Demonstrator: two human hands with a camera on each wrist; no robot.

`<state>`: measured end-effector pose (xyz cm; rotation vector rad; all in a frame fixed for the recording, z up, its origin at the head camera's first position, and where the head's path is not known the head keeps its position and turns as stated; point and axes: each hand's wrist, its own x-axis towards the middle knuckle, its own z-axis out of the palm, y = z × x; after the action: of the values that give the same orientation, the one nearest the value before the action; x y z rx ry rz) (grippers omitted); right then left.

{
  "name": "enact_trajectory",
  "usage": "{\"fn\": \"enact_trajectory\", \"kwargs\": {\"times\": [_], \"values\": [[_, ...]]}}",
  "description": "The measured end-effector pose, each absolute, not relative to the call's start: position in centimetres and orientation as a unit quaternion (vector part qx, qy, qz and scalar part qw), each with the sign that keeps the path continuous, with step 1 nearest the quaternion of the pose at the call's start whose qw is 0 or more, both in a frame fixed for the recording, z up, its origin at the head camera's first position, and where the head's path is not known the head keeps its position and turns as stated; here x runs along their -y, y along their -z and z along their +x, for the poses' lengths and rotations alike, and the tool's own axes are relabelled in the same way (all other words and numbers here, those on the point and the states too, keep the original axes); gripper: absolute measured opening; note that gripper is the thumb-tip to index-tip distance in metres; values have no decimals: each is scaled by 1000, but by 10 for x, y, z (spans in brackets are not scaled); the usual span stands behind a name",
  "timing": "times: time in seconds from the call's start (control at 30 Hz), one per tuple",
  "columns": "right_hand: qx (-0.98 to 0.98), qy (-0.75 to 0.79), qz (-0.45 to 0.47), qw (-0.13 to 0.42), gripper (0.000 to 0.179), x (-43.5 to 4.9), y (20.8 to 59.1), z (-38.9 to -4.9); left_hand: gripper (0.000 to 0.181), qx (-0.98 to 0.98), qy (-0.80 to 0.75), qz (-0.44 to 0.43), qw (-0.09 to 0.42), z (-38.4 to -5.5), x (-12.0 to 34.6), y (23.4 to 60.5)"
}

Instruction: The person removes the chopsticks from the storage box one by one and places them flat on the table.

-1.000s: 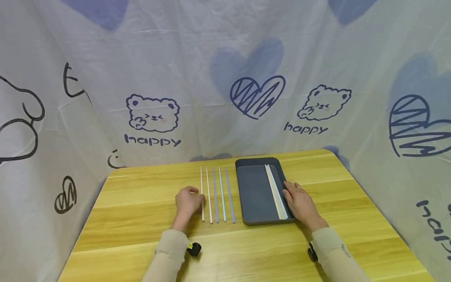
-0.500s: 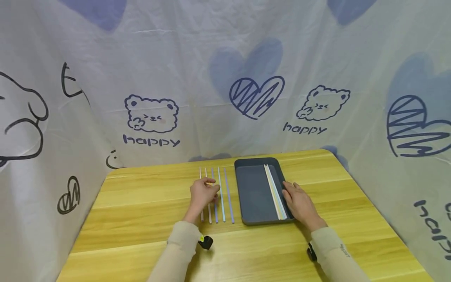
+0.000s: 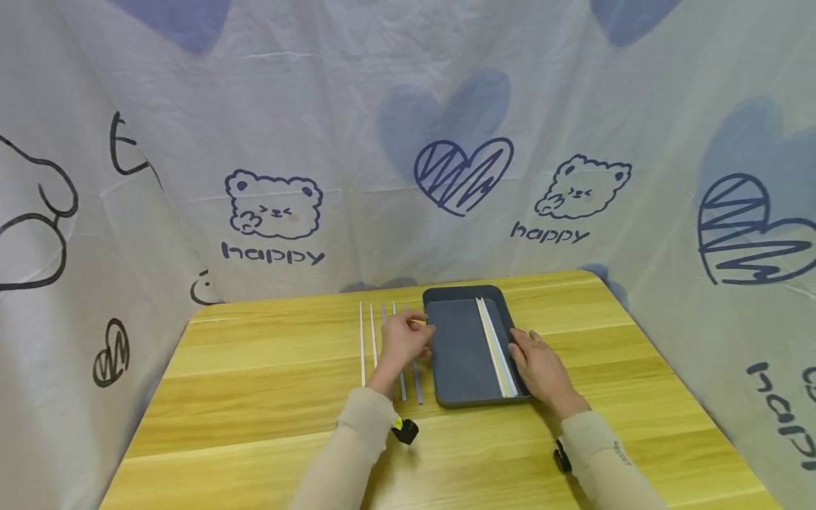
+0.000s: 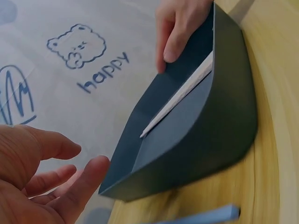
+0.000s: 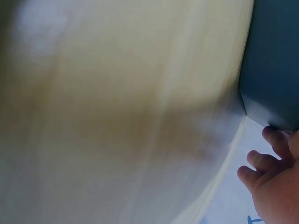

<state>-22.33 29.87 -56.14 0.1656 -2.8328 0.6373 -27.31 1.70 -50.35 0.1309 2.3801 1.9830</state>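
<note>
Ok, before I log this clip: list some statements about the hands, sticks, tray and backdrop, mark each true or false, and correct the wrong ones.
1. Loose sticks lie on the table, left of the tray. True.
2. The right hand touches the tray's left wall. False: it is at the right wall.
3. The sticks in the tray lie along its left side. False: they lie toward its right side.
4. The left hand is close to the tray's left wall. True.
5. The left hand pinches a stick. False: its thumb and forefinger are apart, nothing between them.
6. A bear drawing shows on the cloth behind the table. True.
</note>
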Motion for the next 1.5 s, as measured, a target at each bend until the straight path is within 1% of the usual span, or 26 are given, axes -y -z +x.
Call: {"fn": "enact_trajectory", "kwargs": {"times": [0.27,0.5,0.8,1.03,1.37,1.5], "values": [[967,-219,54,115,47,-296,561,-225,29,-785,-616,52,42,-279,-44,505],[966,-223,56,119,46,-298,558,-224,35,-786,-611,68,70,-276,-63,508],[967,-217,54,119,44,-298,553,-224,33,-807,-576,69,108,-275,-94,518],[967,-217,53,127,43,-298,550,-225,26,-818,-560,52,123,-270,-118,533],[965,-216,51,141,42,-299,560,-226,25,-824,-551,40,126,-263,-130,541],[964,-217,49,143,42,-298,561,-225,24,-831,-543,47,112,-261,-133,544]]}}
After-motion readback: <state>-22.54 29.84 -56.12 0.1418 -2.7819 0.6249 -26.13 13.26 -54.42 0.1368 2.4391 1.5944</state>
